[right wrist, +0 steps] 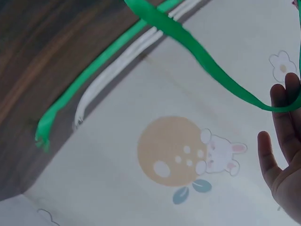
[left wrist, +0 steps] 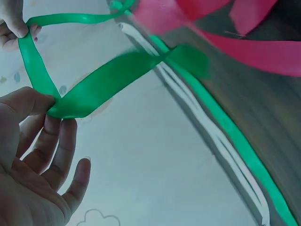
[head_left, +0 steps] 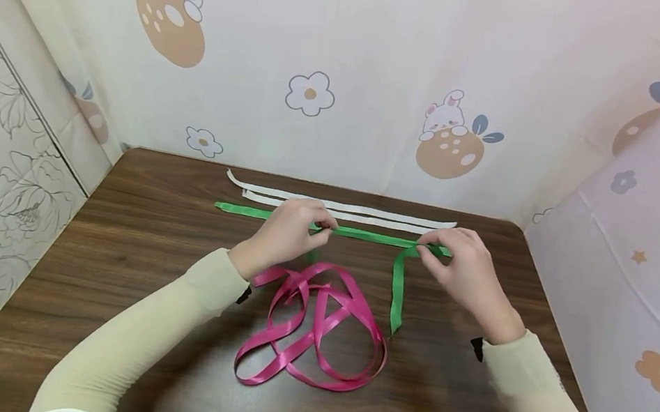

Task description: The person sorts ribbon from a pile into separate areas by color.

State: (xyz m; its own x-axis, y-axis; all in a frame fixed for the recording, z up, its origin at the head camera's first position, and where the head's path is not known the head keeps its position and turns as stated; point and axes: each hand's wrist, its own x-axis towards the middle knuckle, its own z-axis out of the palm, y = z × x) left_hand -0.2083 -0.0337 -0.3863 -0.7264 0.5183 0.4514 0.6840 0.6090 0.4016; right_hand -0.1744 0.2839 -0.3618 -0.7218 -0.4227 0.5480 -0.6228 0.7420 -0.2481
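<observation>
A green ribbon point(head_left: 397, 286) is held up between the two hands. My left hand point(head_left: 291, 229) pinches it between thumb and fingertips, and a loose tail point(left wrist: 108, 82) runs off from that pinch in the left wrist view. Farther right, my right hand point(head_left: 467, 267) pinches the same ribbon, whose other end hangs below the fingers. In the right wrist view the ribbon point(right wrist: 202, 56) passes by the fingers at the right edge. A second green ribbon point(head_left: 241, 210) lies flat on the table behind it, overlapped by the hands in the head view.
Two white strips point(head_left: 306, 198) lie side by side near the back edge of the brown wooden table point(head_left: 128, 248). A long pink ribbon point(head_left: 297, 349) lies in loose loops in front of the hands. A patterned curtain point(head_left: 383, 51) hangs behind the table.
</observation>
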